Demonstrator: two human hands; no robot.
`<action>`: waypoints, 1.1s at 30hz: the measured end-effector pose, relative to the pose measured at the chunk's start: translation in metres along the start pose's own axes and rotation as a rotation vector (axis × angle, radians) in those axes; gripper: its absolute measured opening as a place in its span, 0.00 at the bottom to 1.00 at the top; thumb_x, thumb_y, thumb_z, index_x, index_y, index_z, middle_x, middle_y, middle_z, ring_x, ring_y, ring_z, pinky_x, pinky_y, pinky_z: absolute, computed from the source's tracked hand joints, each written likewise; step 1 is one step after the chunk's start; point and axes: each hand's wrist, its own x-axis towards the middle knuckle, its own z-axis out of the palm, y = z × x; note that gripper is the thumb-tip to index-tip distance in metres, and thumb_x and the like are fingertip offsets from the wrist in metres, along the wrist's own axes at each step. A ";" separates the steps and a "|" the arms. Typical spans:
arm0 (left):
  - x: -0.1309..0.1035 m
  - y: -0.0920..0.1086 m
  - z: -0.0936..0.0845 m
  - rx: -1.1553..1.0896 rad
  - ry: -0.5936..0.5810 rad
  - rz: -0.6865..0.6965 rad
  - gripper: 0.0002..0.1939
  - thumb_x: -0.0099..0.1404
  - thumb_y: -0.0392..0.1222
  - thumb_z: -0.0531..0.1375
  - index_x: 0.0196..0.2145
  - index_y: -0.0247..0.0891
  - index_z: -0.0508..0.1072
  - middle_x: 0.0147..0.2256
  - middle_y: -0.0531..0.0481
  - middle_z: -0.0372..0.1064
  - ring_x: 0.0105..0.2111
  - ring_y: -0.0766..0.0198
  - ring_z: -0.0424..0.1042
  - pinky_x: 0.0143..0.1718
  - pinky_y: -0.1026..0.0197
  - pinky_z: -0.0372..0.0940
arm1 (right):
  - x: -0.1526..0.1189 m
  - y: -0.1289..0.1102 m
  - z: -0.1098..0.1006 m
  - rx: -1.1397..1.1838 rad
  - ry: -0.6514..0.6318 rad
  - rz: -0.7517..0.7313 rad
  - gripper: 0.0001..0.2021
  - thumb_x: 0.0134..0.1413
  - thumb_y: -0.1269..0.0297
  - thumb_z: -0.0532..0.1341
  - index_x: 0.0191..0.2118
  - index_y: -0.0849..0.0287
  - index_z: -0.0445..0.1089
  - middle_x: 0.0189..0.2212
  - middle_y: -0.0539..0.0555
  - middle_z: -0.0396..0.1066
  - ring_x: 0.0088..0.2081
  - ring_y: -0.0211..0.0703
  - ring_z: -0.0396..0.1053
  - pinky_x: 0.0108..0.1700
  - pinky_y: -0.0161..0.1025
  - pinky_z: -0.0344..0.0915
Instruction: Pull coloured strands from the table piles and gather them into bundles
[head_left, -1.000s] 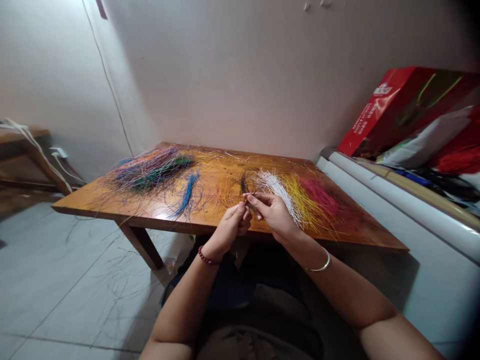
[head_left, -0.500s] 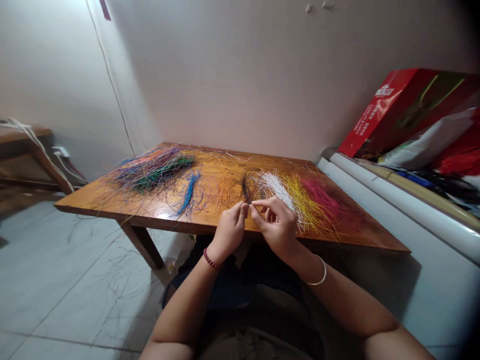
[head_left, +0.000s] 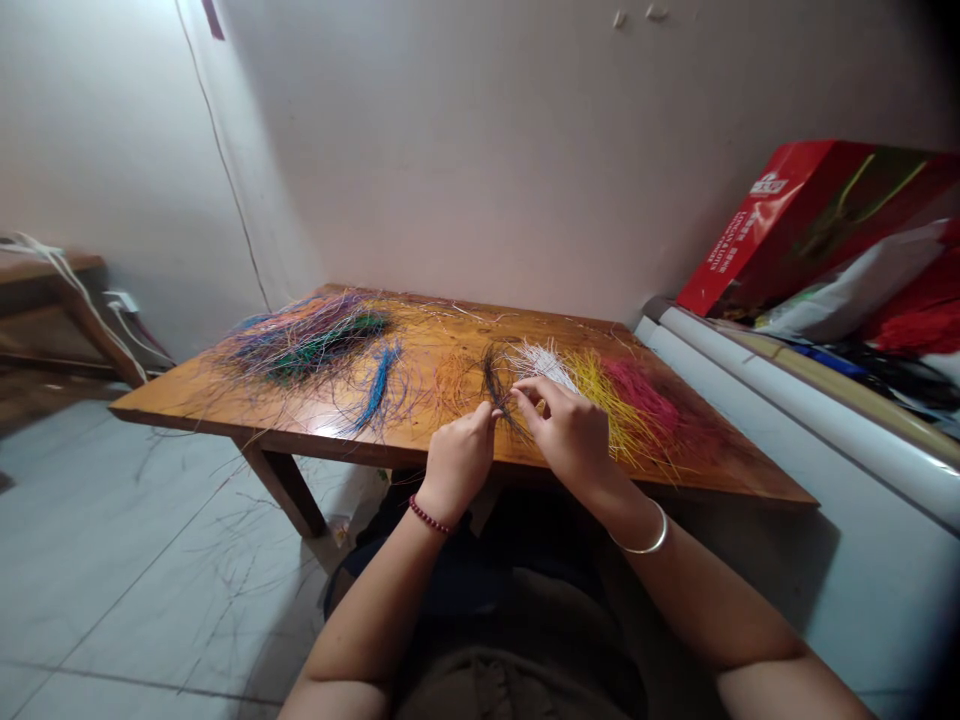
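Just over the table's front edge, my left hand [head_left: 461, 455] is closed with thumb and forefinger together. Slightly higher and close beside it, my right hand [head_left: 574, 430] pinches with its fingertips. Whatever lies in either pinch is too fine to make out. Right behind the fingertips is a small bunch of black strands [head_left: 493, 372]. White strands [head_left: 541, 362] lie partly hidden behind my right hand, followed by yellow strands [head_left: 600, 395] and pink strands [head_left: 643, 392]. Thin orange strands [head_left: 450, 378] and a blue bunch [head_left: 379, 388] lie to the left of the black ones.
A large tangled pile of multicoloured strands [head_left: 311, 340] covers the left part of the wooden table [head_left: 750, 478]. At right stand a red box [head_left: 772, 215] and long white rolls [head_left: 810, 400]. Loose strands litter the tiled floor [head_left: 150, 560].
My right hand has moved slightly up and right, away from my left hand, so the fingertips are farther apart. My left hand has turned a little, its back now more upward.
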 end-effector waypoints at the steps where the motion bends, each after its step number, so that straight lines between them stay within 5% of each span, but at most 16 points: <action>1: 0.000 0.000 0.000 0.001 0.000 -0.001 0.21 0.72 0.48 0.39 0.37 0.37 0.68 0.27 0.43 0.72 0.28 0.58 0.73 0.24 0.62 0.49 | 0.001 0.001 -0.002 -0.012 -0.020 -0.009 0.09 0.61 0.59 0.56 0.38 0.54 0.72 0.31 0.51 0.75 0.28 0.39 0.70 0.29 0.35 0.54; 5: 0.001 -0.001 -0.001 0.022 -0.009 -0.002 0.21 0.72 0.48 0.39 0.37 0.38 0.68 0.28 0.44 0.72 0.28 0.58 0.73 0.24 0.62 0.49 | 0.003 0.005 -0.008 -0.026 -0.109 -0.069 0.09 0.62 0.59 0.56 0.36 0.55 0.71 0.31 0.51 0.75 0.29 0.38 0.70 0.28 0.35 0.53; 13: 0.001 -0.001 -0.002 0.050 -0.028 0.005 0.21 0.72 0.48 0.39 0.37 0.38 0.67 0.30 0.43 0.73 0.29 0.59 0.73 0.24 0.63 0.50 | 0.008 0.008 -0.014 -0.047 -0.037 -0.068 0.14 0.62 0.57 0.54 0.48 0.54 0.70 0.32 0.52 0.75 0.27 0.38 0.69 0.28 0.35 0.54; 19: 0.001 -0.002 -0.001 0.028 -0.025 0.018 0.19 0.72 0.48 0.40 0.38 0.39 0.67 0.32 0.44 0.74 0.30 0.59 0.73 0.24 0.63 0.51 | 0.008 0.008 -0.011 -0.088 -0.102 -0.056 0.11 0.60 0.57 0.56 0.42 0.53 0.73 0.32 0.51 0.75 0.29 0.39 0.70 0.29 0.36 0.54; 27: 0.000 0.001 -0.001 0.040 -0.051 0.011 0.20 0.72 0.49 0.39 0.39 0.39 0.67 0.33 0.43 0.74 0.29 0.60 0.73 0.25 0.63 0.51 | 0.003 0.002 -0.009 0.261 -0.117 -0.056 0.11 0.60 0.59 0.55 0.37 0.56 0.73 0.28 0.52 0.71 0.25 0.37 0.64 0.31 0.36 0.59; 33: 0.005 -0.024 -0.004 -0.020 0.021 -0.049 0.20 0.72 0.48 0.41 0.36 0.39 0.69 0.27 0.45 0.71 0.26 0.60 0.70 0.25 0.62 0.49 | 0.020 0.025 -0.035 0.503 0.244 0.193 0.10 0.58 0.56 0.57 0.34 0.57 0.69 0.26 0.52 0.67 0.23 0.35 0.60 0.24 0.35 0.56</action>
